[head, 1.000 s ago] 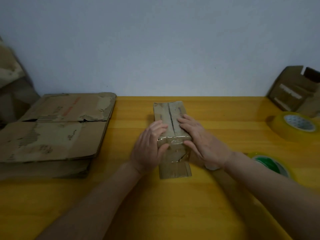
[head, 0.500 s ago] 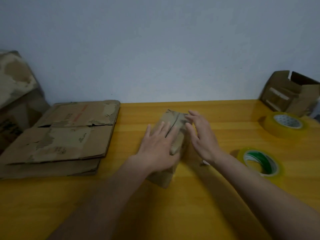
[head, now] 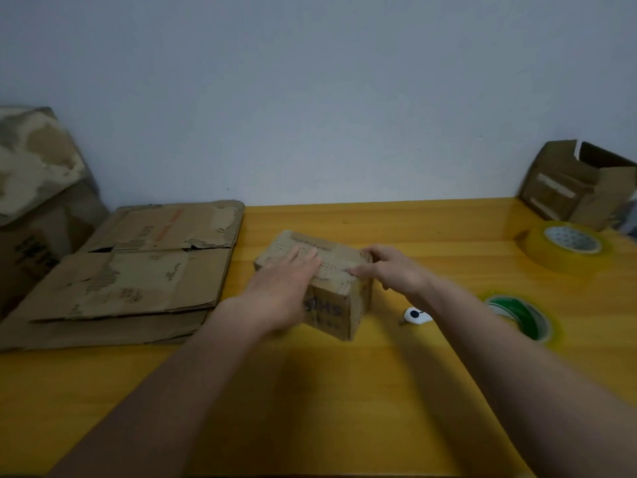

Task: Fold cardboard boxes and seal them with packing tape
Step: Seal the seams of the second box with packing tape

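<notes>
A small brown cardboard box [head: 339, 307] sits closed in the middle of the yellow table [head: 344, 391], turned at an angle with one corner toward me. My left hand [head: 284, 288] lies flat on its top and near-left side, fingers straight. My right hand [head: 389, 269] grips the box's right end, thumb on the top edge and fingers curled round the far corner. A yellowish tape roll [head: 565, 246] lies at the far right. A green-cored tape roll [head: 520, 317] lies nearer, right of my right forearm.
A stack of flattened cardboard [head: 138, 274] covers the table's left side, with a worn box [head: 31, 188] behind it. An open small box [head: 579, 184] stands at the far right corner. A small white cutter [head: 415, 315] lies just right of the box.
The box has been turned over and rotated, so a printed side now faces up. My right hand moved from its side to gripping its right end. The white cutter is now uncovered.
</notes>
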`<act>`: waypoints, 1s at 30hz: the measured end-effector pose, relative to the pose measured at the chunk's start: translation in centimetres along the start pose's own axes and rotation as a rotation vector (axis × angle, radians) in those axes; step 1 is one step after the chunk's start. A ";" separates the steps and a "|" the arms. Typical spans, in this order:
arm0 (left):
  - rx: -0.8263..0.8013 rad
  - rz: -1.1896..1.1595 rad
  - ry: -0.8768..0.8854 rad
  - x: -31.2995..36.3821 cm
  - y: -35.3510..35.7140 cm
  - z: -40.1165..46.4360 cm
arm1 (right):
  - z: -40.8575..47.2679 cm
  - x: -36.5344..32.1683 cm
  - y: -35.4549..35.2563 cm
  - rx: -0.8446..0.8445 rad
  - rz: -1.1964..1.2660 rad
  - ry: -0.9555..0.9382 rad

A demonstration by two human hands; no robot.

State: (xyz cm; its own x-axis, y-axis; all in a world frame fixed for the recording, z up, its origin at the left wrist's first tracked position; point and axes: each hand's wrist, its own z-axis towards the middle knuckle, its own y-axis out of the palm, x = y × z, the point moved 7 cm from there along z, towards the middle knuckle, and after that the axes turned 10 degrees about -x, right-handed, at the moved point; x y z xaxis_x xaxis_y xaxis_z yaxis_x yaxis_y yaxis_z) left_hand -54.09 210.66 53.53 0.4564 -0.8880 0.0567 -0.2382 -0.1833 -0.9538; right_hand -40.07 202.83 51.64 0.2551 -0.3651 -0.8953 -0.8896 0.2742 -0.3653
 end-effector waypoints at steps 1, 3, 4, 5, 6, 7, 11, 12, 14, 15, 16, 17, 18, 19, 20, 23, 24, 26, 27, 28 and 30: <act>-0.086 -0.074 0.016 1.0 0.2 0.2 | -0.3 0.4 -0.1 0.035 0.038 0.018; -0.174 -0.166 0.052 3.3 0.7 0.8 | -0.6 1.4 -0.7 0.145 0.054 0.042; -0.159 -0.124 0.054 4.3 0.9 1.3 | -0.8 1.8 -1.0 0.184 0.049 0.049; -0.104 -0.037 0.054 5.0 1.2 1.7 | -1.2 2.0 -1.1 0.207 0.041 0.052; -0.020 0.048 0.061 5.4 1.2 2.0 | -1.5 2.1 -1.4 0.217 0.031 0.051; 0.085 0.097 0.083 5.6 0.9 2.1 | -1.9 2.2 -1.6 0.221 0.021 0.050; 0.372 0.191 0.242 6.4 0.0 2.0 | -3.8 2.2 -2.3 0.208 -0.043 0.004; 0.378 0.207 0.263 6.6 0.4 2.2 | -4.2 2.2 -2.2 0.217 -0.072 -0.012; 0.394 0.217 0.311 7.0 0.9 2.4 | -4.9 2.5 -2.1 0.235 -0.123 -0.040; 0.405 0.222 0.326 6.8 1.0 2.5 | -5.4 2.8 -2.0 0.243 -0.170 -0.049; 0.442 0.218 0.329 6.4 1.1 2.6 | -6.0 3.1 -2.0 0.254 -0.231 -0.056; 0.491 0.205 0.325 5.9 1.1 2.7 | -6.7 3.5 -2.1 0.271 -0.288 -0.066; 0.532 0.189 0.320 5.6 1.1 2.7 | -7.4 3.9 -2.4 0.291 -0.333 -0.075; 0.575 0.163 0.318 5.5 1.0 2.4 | -8.2 4.3 -2.8 0.314 -0.368 -0.080; 0.626 0.112 0.323 5.9 0.8 1.9 | -9.0 4.8 -3.5 0.345 -0.403 -0.077; 0.760 -0.061 0.389 8.8 0.0 -0.1 | -11.2 6.6 -6.3 0.467 -0.552 -0.007; 0.762 -0.115 0.425 10.0 0.1 -0.5 | -11.8 7.3 -7.2 0.501 -0.630 0.030; 0.695 -0.229 0.471 11.9 1.3 -0.6 | -12.8 8.4 -8.4 0.504 -0.814 0.132; 0.633 -0.275 0.486 12.8 2.1 -0.5 | -13.1 9.0 -8.7 0.483 -0.902 0.192; 0.561 -0.319 0.492 13.6 3.2 -0.2 | -13.4 9.8 -8.9 0.453 -0.982 0.254; 0.392 -0.417 0.466 14.8 5.4 0.6 | -13.9 11.0 -9.1 0.416 -1.102 0.328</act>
State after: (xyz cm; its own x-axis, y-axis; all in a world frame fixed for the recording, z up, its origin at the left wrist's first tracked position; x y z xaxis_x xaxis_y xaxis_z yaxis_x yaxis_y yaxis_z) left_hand -48.15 196.79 49.01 0.0095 -0.8805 0.4739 0.2389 -0.4582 -0.8561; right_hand -34.46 183.97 48.61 0.6346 -0.7723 0.0295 -0.0536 -0.0820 -0.9952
